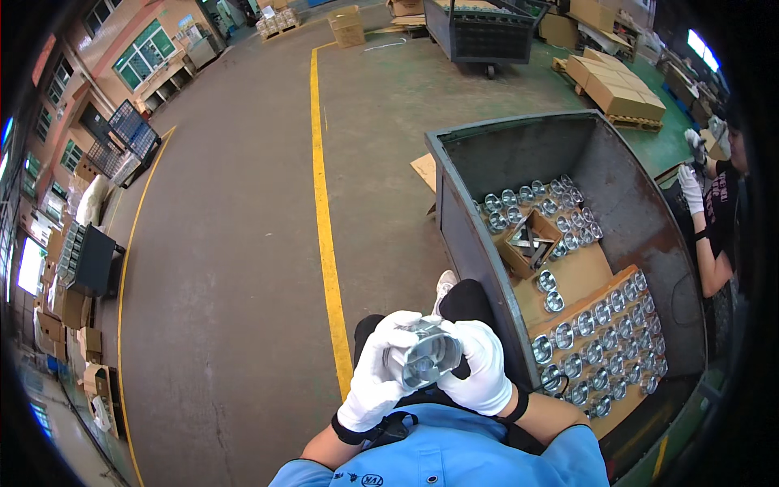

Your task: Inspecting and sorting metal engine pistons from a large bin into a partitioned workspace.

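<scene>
One round metal part [428,359], shiny and hollow, its open side turned toward the wearer; in the head view it is held low in the centre, above the lap and in front of the blue shirt [454,446]. Left hand [376,375], white glove: grip clamped on the left side of the metal part, fingers over its upper rim. Right hand [480,369], white glove: grip closed against the right side of the same part. Black bands [513,406] at both wrists.

Just to the right: grey metal bin [480,235], open-topped. Inside, similar metal parts [594,351] stand in rows on a brown sheet [600,280] at the near end; more are grouped at the far end, and two lie near the bin's left wall. Small cardboard box [518,258] among the far group, holding flat strips [531,242].

Beyond the bin's right side: a co-worker [720,195], white gloves, dark top. Yellow line [324,235] on the floor [219,268], left of the bin. Second dark bin [479,36] and stacked cartons [614,85] farther off.
</scene>
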The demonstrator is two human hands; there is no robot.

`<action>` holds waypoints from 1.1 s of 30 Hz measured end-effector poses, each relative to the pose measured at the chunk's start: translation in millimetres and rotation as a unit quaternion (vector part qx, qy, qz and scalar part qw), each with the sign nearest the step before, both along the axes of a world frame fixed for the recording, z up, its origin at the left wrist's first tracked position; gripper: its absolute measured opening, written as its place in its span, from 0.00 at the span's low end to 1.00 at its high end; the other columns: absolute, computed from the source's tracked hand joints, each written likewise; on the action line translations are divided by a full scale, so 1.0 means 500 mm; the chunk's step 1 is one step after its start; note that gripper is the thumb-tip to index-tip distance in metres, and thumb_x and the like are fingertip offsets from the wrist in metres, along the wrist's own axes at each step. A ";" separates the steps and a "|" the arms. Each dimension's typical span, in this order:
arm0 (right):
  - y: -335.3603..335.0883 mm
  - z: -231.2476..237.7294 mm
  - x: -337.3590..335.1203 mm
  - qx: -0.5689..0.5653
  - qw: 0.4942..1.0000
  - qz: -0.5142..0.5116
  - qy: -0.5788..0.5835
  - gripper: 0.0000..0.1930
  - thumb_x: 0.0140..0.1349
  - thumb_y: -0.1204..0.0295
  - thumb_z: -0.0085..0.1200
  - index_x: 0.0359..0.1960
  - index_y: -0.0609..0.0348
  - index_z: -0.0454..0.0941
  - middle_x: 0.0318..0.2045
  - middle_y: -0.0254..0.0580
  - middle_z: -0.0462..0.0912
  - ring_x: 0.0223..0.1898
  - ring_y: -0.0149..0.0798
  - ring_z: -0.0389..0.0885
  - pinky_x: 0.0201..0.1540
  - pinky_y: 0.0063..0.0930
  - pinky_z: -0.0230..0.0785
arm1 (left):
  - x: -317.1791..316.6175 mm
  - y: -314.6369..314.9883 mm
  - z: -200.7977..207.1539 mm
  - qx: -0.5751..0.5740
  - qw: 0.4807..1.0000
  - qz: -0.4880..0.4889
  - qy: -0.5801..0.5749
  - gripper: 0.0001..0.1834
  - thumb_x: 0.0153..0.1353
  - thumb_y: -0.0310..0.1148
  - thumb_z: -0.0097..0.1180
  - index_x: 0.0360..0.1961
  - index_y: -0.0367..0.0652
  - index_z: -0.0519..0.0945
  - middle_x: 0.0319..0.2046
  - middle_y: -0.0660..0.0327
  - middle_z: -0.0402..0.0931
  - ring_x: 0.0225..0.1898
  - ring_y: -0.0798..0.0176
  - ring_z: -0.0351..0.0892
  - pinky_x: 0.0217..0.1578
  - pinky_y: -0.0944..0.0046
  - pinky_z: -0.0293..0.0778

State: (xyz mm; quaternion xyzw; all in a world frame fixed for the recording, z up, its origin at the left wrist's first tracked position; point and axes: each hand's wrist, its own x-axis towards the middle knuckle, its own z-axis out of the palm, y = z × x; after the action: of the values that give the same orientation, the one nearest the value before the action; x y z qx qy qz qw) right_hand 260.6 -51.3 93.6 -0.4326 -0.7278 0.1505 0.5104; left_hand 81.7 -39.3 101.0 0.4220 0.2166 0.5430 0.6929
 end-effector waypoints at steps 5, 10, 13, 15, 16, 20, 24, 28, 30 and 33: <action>0.005 -0.009 0.008 0.014 1.000 -0.003 0.009 0.33 0.38 0.78 0.67 0.53 0.63 0.76 0.41 0.45 0.81 0.40 0.49 0.80 0.46 0.39 0.71 | 0.000 0.010 -0.011 0.118 0.991 -0.022 0.052 0.26 0.53 0.35 0.70 0.51 0.48 0.71 0.60 0.48 0.61 0.66 0.35 0.62 0.62 0.40 0.66; 0.008 -0.004 0.010 0.005 1.000 0.009 0.003 0.32 0.39 0.78 0.68 0.53 0.64 0.76 0.40 0.46 0.82 0.37 0.48 0.81 0.43 0.38 0.72 | 0.004 0.013 -0.003 0.033 0.999 -0.025 -0.035 0.31 0.50 0.35 0.71 0.55 0.46 0.70 0.61 0.49 0.62 0.65 0.39 0.64 0.61 0.41 0.68; 0.007 0.006 0.004 -0.036 0.999 0.008 0.021 0.32 0.41 0.74 0.72 0.53 0.65 0.76 0.40 0.45 0.82 0.37 0.45 0.82 0.43 0.35 0.73 | -0.009 0.021 0.005 -0.110 0.993 -0.033 -0.030 0.38 0.44 0.28 0.65 0.60 0.42 0.67 0.65 0.51 0.60 0.66 0.49 0.64 0.65 0.51 0.65; 0.008 0.005 0.000 -0.053 0.996 -0.004 0.068 0.33 0.44 0.69 0.75 0.53 0.66 0.76 0.39 0.44 0.81 0.35 0.40 0.83 0.41 0.31 0.75 | -0.012 0.028 0.013 -0.141 0.986 -0.052 -0.074 0.39 0.45 0.27 0.61 0.62 0.41 0.65 0.66 0.50 0.60 0.66 0.48 0.64 0.64 0.48 0.66; 0.010 0.008 0.000 -0.052 0.996 -0.006 0.066 0.33 0.44 0.69 0.75 0.53 0.66 0.76 0.39 0.44 0.81 0.35 0.40 0.83 0.41 0.31 0.75 | -0.014 0.033 0.016 -0.172 0.976 -0.070 -0.116 0.39 0.45 0.26 0.58 0.64 0.40 0.64 0.66 0.50 0.59 0.66 0.46 0.64 0.64 0.46 0.67; 0.009 0.031 0.004 -0.074 0.996 -0.004 0.055 0.35 0.46 0.66 0.76 0.56 0.66 0.74 0.38 0.44 0.81 0.33 0.35 0.82 0.37 0.26 0.76 | -0.026 0.056 0.015 -0.224 0.945 -0.126 -0.202 0.40 0.45 0.24 0.53 0.66 0.38 0.61 0.66 0.48 0.59 0.64 0.41 0.66 0.60 0.37 0.70; 0.000 0.049 0.012 -0.081 0.996 -0.011 0.042 0.37 0.47 0.66 0.76 0.58 0.66 0.72 0.38 0.43 0.80 0.31 0.33 0.81 0.35 0.24 0.76 | -0.030 0.080 -0.019 -0.283 0.886 -0.202 -0.306 0.39 0.50 0.25 0.50 0.68 0.40 0.59 0.66 0.46 0.59 0.62 0.37 0.69 0.55 0.29 0.72; -0.014 0.087 0.049 -0.059 0.996 -0.065 -0.006 0.39 0.44 0.63 0.78 0.57 0.65 0.73 0.38 0.43 0.79 0.31 0.33 0.80 0.35 0.25 0.76 | -0.006 0.090 -0.009 -0.322 0.855 -0.260 -0.313 0.40 0.51 0.25 0.50 0.70 0.41 0.57 0.67 0.49 0.59 0.64 0.38 0.67 0.56 0.29 0.71; -0.028 0.113 0.067 -0.080 0.993 -0.073 -0.042 0.43 0.44 0.59 0.77 0.60 0.66 0.70 0.43 0.48 0.80 0.36 0.40 0.83 0.40 0.31 0.78 | 0.013 0.090 0.014 -0.300 0.889 -0.269 -0.217 0.41 0.51 0.25 0.52 0.70 0.41 0.57 0.68 0.54 0.60 0.65 0.39 0.65 0.59 0.31 0.68; -0.050 0.132 0.082 -0.095 0.985 -0.064 -0.133 0.44 0.44 0.55 0.75 0.60 0.65 0.70 0.48 0.53 0.80 0.43 0.47 0.83 0.45 0.36 0.77 | 0.047 0.066 0.012 -0.192 0.949 -0.252 0.011 0.46 0.44 0.21 0.56 0.70 0.41 0.58 0.67 0.52 0.61 0.67 0.45 0.64 0.62 0.41 0.68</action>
State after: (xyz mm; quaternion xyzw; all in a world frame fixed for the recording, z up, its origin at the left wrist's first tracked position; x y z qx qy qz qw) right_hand 301.7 -76.3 159.8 -0.5406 -0.7425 0.1272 0.3745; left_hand 105.4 -6.1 106.8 0.3279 0.2106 0.2945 0.8726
